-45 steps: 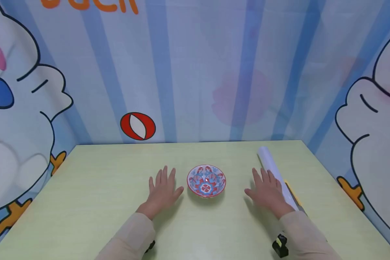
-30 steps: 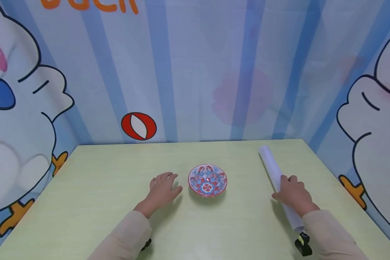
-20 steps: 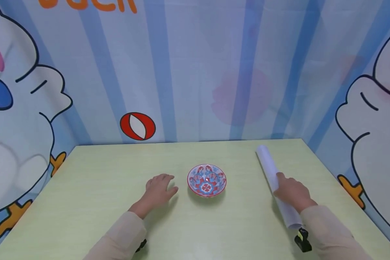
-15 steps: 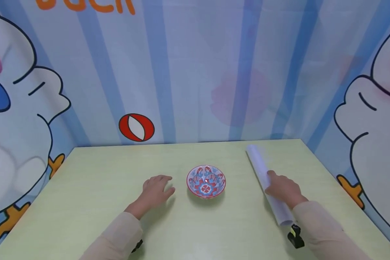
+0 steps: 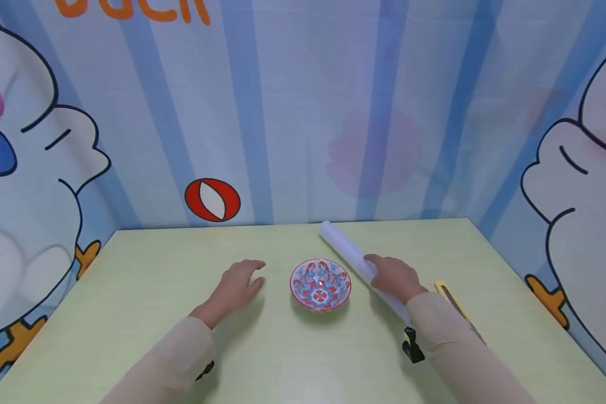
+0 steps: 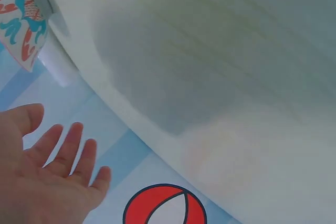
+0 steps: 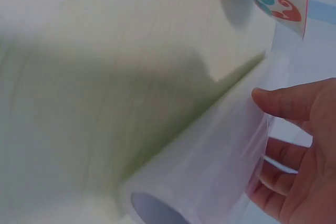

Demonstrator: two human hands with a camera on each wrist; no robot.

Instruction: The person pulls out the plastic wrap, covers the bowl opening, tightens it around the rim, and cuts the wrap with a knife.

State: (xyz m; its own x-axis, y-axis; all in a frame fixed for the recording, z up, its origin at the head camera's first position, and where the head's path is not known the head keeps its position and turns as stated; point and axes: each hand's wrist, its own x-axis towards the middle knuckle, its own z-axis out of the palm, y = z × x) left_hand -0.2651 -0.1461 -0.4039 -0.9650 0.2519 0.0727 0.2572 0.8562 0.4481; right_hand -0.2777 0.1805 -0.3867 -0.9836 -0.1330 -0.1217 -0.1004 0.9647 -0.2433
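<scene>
A small bowl (image 5: 320, 284) with a red and blue pattern stands upright mid-table. My right hand (image 5: 395, 278) grips a whitish, glossy roll of cling film (image 5: 347, 247), which lies slantwise behind and to the right of the bowl. In the right wrist view, the thumb is on one side of the film roll (image 7: 194, 150) and the fingers curl round the other; its hollow core faces the camera. Left of the bowl, my left hand (image 5: 234, 286) is held over the table, holding nothing. Its fingers (image 6: 68, 153) are spread and relaxed in the left wrist view.
A yellow utility knife (image 5: 457, 308) lies on the table to the right, partly behind the right sleeve. The pale table (image 5: 182, 264) ends at a blue striped curtain (image 5: 288, 112), with cartoon-printed panels at both sides.
The right hand has come down on the cling film roll, taken hold and swung it leftward toward the bowl, uncovering the utility knife. The left hand has drawn slightly left, away from the bowl.
</scene>
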